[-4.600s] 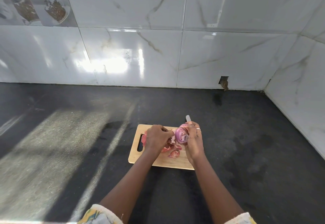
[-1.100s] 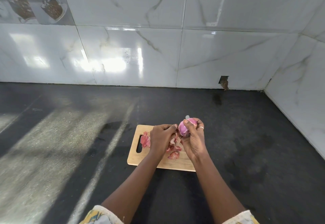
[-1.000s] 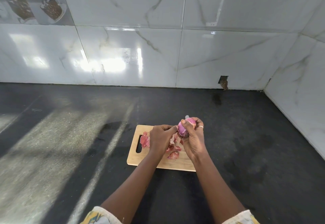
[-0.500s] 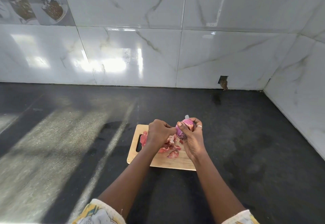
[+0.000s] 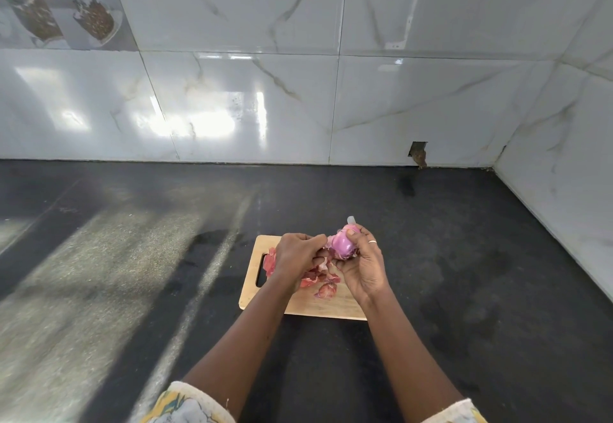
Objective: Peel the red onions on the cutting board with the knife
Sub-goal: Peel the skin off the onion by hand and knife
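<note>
A pale purple, mostly skinned red onion (image 5: 343, 246) is held above the wooden cutting board (image 5: 326, 306) by my right hand (image 5: 363, 265), whose fingers curl round it. A small whitish tip (image 5: 351, 219), apparently the knife's end, pokes out behind that hand. My left hand (image 5: 296, 256) pinches a strip of onion skin (image 5: 326, 244) at the onion's left side. Loose red skins (image 5: 315, 279) lie on the board under both hands. The rest of the knife is hidden.
The board sits on a dark stone counter (image 5: 464, 273). White marble-look tiles form the back wall (image 5: 265, 107), and a side wall (image 5: 564, 190) closes the right. A small hole (image 5: 418, 152) shows in the tiles at counter level.
The onion has been turned in my right hand. My left hand drew back and has returned to the onion's left side, now pinching a strip of skin. More skins lie on the board.
</note>
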`<action>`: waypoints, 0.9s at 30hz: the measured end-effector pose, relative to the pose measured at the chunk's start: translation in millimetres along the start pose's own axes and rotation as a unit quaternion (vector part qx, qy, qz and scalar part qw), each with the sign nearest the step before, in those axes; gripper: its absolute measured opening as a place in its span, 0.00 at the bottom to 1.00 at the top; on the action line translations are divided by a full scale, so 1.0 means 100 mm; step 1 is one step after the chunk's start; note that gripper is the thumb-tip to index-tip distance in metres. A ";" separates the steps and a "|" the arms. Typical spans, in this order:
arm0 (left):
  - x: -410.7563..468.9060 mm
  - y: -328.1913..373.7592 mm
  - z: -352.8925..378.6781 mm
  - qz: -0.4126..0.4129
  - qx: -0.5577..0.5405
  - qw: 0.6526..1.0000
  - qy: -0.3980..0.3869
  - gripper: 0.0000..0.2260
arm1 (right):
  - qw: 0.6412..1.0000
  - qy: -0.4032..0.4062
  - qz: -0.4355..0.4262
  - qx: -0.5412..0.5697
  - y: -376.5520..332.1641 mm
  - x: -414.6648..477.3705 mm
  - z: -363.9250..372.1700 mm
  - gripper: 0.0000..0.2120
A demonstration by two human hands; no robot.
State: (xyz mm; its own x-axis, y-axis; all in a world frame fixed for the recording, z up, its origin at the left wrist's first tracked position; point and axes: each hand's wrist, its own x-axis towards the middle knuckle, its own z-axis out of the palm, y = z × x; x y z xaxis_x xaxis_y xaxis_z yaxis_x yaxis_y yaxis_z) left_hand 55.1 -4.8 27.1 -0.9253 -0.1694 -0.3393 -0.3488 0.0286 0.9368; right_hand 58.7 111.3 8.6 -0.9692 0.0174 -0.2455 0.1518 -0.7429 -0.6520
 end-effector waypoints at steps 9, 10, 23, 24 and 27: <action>-0.06 -0.01 -0.05 0.057 -0.041 0.996 -0.058 0.12 | 0.998 0.024 0.033 0.039 0.01 0.04 -0.05 0.18; -0.05 -0.02 -0.05 0.076 -0.024 0.995 -0.064 0.13 | 0.999 0.024 0.027 0.036 0.00 0.04 -0.05 0.20; -0.07 -0.03 0.05 0.248 0.166 0.954 0.031 0.07 | 0.998 -0.007 0.005 0.057 0.02 0.07 -0.06 0.18; -0.07 -0.03 0.06 0.244 0.177 0.953 0.040 0.06 | 0.998 -0.012 0.004 0.068 0.01 0.06 -0.06 0.19; -0.05 -0.04 0.11 0.226 0.203 0.951 0.062 0.06 | 0.996 -0.031 0.002 0.084 -0.01 0.04 -0.03 0.23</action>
State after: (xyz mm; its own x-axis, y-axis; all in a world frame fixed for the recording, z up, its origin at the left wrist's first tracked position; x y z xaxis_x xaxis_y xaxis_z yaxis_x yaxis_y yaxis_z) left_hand 59.6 7.2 24.3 -0.9786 -0.1626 0.1264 0.0287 0.5004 0.8653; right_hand 55.5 114.2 6.3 -0.9796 -0.0235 -0.1994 0.1260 -0.8449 -0.5199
